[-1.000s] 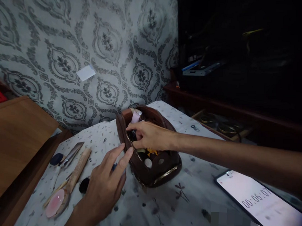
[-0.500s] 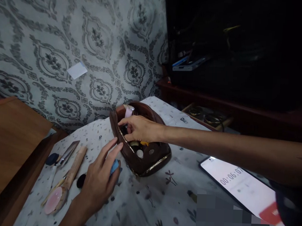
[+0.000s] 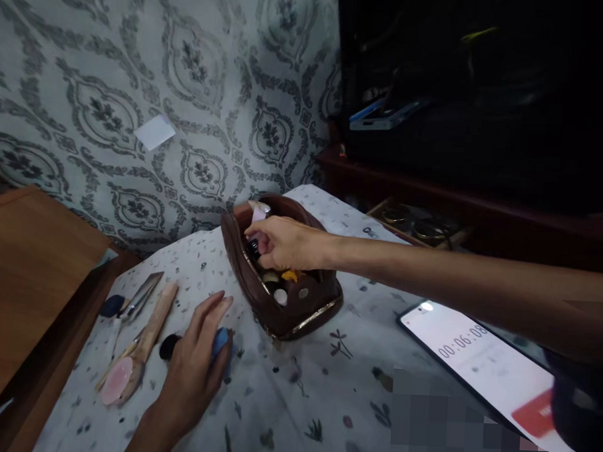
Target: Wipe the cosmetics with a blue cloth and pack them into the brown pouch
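Observation:
An open brown zip pouch [image 3: 308,313] full of small cosmetic items stands on a patterned tablecloth [image 3: 294,399]. My right hand [image 3: 283,243] reaches into its top, fingers pinched round a dark little bottle [image 3: 253,248] beside a pink tube [image 3: 258,214]. My left hand [image 3: 192,371] lies on the cloth left of the pouch, its fingers curled over a small blue object [image 3: 220,341].
A wooden-handled pink tool [image 3: 137,352], a metal tool [image 3: 141,297] and small dark pieces lie at the left. A phone [image 3: 480,360] with a running timer rests at the right. A wooden board [image 3: 24,280] is far left; a dark shelf [image 3: 432,198] stands behind.
My left hand has drawn back from the pouch's edge and settled over the blue object. My right hand has moved a little deeper toward the pouch's far end.

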`<state>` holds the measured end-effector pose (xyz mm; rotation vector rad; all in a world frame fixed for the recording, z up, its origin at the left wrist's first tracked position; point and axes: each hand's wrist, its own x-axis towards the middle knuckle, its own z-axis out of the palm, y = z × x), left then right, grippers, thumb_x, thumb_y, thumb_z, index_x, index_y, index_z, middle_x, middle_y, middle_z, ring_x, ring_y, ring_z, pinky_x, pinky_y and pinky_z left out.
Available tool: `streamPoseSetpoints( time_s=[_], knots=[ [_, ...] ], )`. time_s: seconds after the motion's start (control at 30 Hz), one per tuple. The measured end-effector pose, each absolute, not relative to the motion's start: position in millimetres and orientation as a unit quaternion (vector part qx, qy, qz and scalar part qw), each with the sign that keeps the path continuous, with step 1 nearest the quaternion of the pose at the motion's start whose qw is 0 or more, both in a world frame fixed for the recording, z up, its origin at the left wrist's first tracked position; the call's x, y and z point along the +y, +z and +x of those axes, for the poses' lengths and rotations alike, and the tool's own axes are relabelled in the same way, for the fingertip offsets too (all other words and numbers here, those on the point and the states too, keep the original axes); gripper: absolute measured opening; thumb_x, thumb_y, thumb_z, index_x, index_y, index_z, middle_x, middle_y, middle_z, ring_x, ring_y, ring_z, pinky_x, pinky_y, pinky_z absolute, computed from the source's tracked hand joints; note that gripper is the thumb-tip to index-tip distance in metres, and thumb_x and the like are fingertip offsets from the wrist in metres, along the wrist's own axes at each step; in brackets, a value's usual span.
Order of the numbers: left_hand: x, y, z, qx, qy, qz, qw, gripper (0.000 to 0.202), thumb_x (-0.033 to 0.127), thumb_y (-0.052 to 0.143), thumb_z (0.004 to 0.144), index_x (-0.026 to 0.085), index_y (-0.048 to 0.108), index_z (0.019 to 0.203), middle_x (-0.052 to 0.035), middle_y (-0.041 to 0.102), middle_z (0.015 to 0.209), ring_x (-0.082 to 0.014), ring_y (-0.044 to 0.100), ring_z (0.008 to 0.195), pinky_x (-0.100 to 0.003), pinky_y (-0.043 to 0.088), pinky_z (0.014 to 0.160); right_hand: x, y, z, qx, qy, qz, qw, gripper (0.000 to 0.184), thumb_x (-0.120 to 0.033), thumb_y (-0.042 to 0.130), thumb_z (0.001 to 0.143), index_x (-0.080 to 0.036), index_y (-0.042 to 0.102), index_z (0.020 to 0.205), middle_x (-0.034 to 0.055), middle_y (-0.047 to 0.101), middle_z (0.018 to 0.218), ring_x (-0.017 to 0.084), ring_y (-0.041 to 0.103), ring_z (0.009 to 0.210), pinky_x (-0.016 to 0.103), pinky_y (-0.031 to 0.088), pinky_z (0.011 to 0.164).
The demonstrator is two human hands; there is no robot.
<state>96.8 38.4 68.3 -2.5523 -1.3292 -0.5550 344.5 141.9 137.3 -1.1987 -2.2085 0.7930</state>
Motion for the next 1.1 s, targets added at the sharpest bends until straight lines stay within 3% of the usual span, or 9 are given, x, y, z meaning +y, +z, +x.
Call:
streamPoseSetpoints(
  time_s=[0.1, 0.2, 0.3, 0.4, 0.57, 0.73, 0.87, 0.97, 1.1],
  knots=[
    [32, 55, 86, -0.457, -0.172, -0.869, 0.082, 0.047, 0.014, 0.041, 0.095, 0.023, 0.04, 0.141, -0.0144, 0.05, 0.142, -0.0233, 0.054, 0.13, -0.033, 0.056, 0.092, 138, 140, 346, -0.787, 0.301, -0.464, 0.272, 0.042, -0.007, 0.066, 0.076, -0.013, 0.068, 0.118, -0.0003, 0.068, 0.078, 0.013, 0.062, 0.069, 0.022, 0.045, 0.066],
    [27, 45, 78, -0.466, -0.169, -0.866, 0.062, 0.046, 0.014, 0.042, 0.094, 0.024, 0.042, 0.139, -0.0142, 0.05, 0.141, -0.0229, 0.057, 0.126, -0.032, 0.057, 0.09, 136, 143, 343, -0.772, 0.309, -0.474, 0.291, 0.018, -0.009, 0.057, 0.087, -0.014, 0.073, 0.094, -0.002, 0.063, 0.064, 0.012, 0.06, 0.062, 0.022, 0.043, 0.063],
    [25, 37, 72, -0.47, -0.18, -0.863, 0.048, 0.044, 0.015, 0.043, 0.095, 0.025, 0.044, 0.137, -0.0138, 0.051, 0.14, -0.0222, 0.06, 0.123, -0.031, 0.058, 0.088, 139, 145, 331, -0.755, 0.301, -0.494, 0.309, 0.037, -0.019, 0.054, 0.094, -0.016, 0.058, 0.057, -0.0023, 0.053, 0.052, 0.01, 0.054, 0.054, 0.023, 0.039, 0.057],
    [22, 30, 68, -0.468, -0.194, -0.861, 0.042, 0.042, 0.014, 0.042, 0.094, 0.024, 0.045, 0.136, -0.0144, 0.051, 0.14, -0.0227, 0.062, 0.121, -0.03, 0.059, 0.085, 145, 144, 315, -0.718, 0.347, -0.508, 0.325, 0.05, -0.028, 0.059, 0.093, -0.018, 0.043, 0.046, -0.0043, 0.04, 0.045, 0.008, 0.045, 0.045, 0.023, 0.035, 0.049],
    [13, 26, 55, -0.481, -0.178, -0.858, 0.013, 0.044, 0.014, 0.042, 0.093, 0.024, 0.045, 0.135, -0.0144, 0.05, 0.14, -0.0234, 0.062, 0.117, -0.035, 0.058, 0.087, 149, 137, 300, -0.601, 0.472, -0.504, 0.403, 0.022, -0.014, 0.07, 0.078, -0.017, 0.06, 0.06, -0.0052, 0.044, 0.05, 0.007, 0.04, 0.042, 0.021, 0.032, 0.04],
    [4, 29, 34, -0.516, -0.187, -0.836, -0.002, 0.042, 0.014, 0.044, 0.091, 0.023, 0.048, 0.132, -0.0138, 0.051, 0.139, -0.022, 0.064, 0.107, -0.036, 0.058, 0.084, 149, 134, 301, -0.571, 0.497, -0.504, 0.417, 0.015, -0.007, 0.064, 0.078, -0.016, 0.064, 0.065, -0.0004, 0.058, 0.06, 0.008, 0.048, 0.047, 0.02, 0.038, 0.044],
    [1, 28, 12, -0.544, -0.226, -0.808, -0.007, 0.04, 0.016, 0.045, 0.092, 0.022, 0.052, 0.13, -0.0126, 0.054, 0.133, -0.023, 0.06, 0.115, -0.036, 0.055, 0.09, 142, 139, 307, -0.692, 0.315, -0.533, 0.371, 0.007, -0.014, 0.065, 0.081, -0.014, 0.072, 0.081, 0.0038, 0.066, 0.069, 0.013, 0.056, 0.054, 0.025, 0.042, 0.05],
    [6, 29, -9, -0.569, -0.266, -0.778, 0.002, 0.037, 0.018, 0.046, 0.092, 0.022, 0.055, 0.128, -0.0107, 0.06, 0.123, -0.0225, 0.059, 0.113, -0.037, 0.052, 0.095, 126, 139, 310, -0.752, 0.118, -0.501, 0.413, 0.018, -0.022, 0.066, 0.083, -0.015, 0.075, 0.097, 0.0105, 0.07, 0.095, 0.016, 0.062, 0.068, 0.029, 0.047, 0.059],
    [21, 43, -61, -0.658, -0.282, -0.696, 0.058, 0.034, 0.023, 0.047, 0.093, 0.021, 0.059, 0.124, -0.0093, 0.062, 0.12, -0.0236, 0.06, 0.111, -0.037, 0.05, 0.097, 88, 125, 294, -0.789, 0.088, -0.366, 0.486, 0.014, -0.024, 0.062, 0.086, -0.021, 0.073, 0.094, 0.0091, 0.07, 0.099, 0.02, 0.066, 0.083, 0.031, 0.051, 0.066]
  ],
)
